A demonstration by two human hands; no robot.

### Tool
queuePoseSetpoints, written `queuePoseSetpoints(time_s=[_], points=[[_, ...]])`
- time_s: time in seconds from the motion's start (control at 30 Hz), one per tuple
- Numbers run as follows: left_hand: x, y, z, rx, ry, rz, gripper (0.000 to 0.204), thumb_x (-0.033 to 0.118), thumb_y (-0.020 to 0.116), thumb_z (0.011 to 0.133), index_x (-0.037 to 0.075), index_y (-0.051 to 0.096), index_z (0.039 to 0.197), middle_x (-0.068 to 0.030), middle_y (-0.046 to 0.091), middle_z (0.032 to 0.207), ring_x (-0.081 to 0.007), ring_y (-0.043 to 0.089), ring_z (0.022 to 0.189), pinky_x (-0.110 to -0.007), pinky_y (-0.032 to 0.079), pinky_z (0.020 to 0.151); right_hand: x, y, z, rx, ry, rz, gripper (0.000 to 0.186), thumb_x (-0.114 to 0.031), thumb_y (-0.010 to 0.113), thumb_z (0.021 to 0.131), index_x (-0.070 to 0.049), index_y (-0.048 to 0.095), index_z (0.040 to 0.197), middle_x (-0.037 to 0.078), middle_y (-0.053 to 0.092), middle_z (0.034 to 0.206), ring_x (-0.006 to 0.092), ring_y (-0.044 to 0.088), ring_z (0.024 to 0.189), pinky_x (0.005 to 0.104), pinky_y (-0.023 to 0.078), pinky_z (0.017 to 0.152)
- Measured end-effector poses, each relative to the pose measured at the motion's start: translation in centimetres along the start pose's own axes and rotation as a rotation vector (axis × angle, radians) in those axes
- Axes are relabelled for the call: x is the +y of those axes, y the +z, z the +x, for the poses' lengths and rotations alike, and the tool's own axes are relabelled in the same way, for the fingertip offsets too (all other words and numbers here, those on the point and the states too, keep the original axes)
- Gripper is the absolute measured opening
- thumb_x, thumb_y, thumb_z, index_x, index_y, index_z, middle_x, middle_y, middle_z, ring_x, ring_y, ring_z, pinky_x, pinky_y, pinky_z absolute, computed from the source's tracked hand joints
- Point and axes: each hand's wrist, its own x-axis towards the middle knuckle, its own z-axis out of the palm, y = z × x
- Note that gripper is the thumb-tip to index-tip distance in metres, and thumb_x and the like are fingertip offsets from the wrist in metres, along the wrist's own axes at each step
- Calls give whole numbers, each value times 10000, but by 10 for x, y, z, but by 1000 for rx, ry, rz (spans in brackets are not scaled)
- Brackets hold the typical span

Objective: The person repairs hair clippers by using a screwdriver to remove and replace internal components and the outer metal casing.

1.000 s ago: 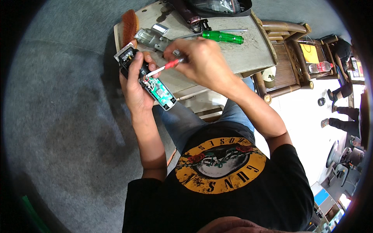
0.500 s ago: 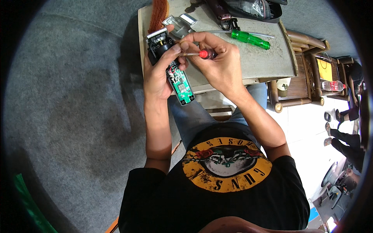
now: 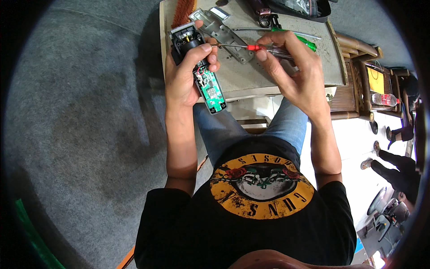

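Head view: left hand [image 3: 184,83] clamped round a hair clipper [image 3: 188,46], insides bare. Right hand [image 3: 302,67] has a red-collared screwdriver [image 3: 255,47] gripped by the handle. Hands apart, shaft bridging the gap.

Clipper position?

Held up over the table's near left part (table [image 3: 251,77] is pale, scuffed). Toothed blade [image 3: 182,28] points away from the wearer; the green circuit board [image 3: 211,93] end juts past the near edge, toward the wearer's lap.

Left grip?

Thumb across the black body, fingertips showing on the right side. Red and pale wires [image 3: 201,77] sit at the board's upper end, just below.

Driver tip on a screw?

Can't tell. Tip ends right by the left thumb (too small to see if anything's pinched there). Shaft crosses in front of a grey shell [image 3: 224,36] on the table.

What else is up there?

Brown brush [image 3: 182,12] by the blade, dark maroon device [image 3: 259,9] farther back, black case [image 3: 321,14] at the far right. Green-handled screwdriver [image 3: 307,43] too, partly hidden behind the right hand.
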Motion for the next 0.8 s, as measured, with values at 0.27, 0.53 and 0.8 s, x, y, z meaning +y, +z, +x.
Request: queuePoseSetpoints(time_s=[0.27, 0.53, 0.8], points=[[0, 3, -1, 15, 0, 9, 533, -41, 663, 882, 21, 499, 1385, -151, 643, 958, -163, 625, 745, -320, 523, 607, 0, -6, 3, 1, -82, -95, 185, -141, 789, 833, -48, 703, 967, 55, 708, 884, 201, 675, 731, 330, 525, 647], [-1, 6, -3, 24, 19, 77, 550, -6, 637, 887, -14, 474, 1413, -178, 626, 983, -148, 584, 760, -297, 492, 607, 5, -5, 4, 18, -109, -97, 193, -147, 795, 827, -58, 707, 973, 56, 695, 861, 215, 667, 728, 350, 522, 659], [-1, 0, 0, -3, -14, 6, 539, -51, 657, 886, 15, 487, 1394, -156, 642, 965, -164, 627, 738, -321, 528, 600, 4, -8, 5, 15, -150, -142, 199, -156, 800, 819, -71, 711, 974, 55, 672, 838, 219, 650, 737, 358, 504, 648]])
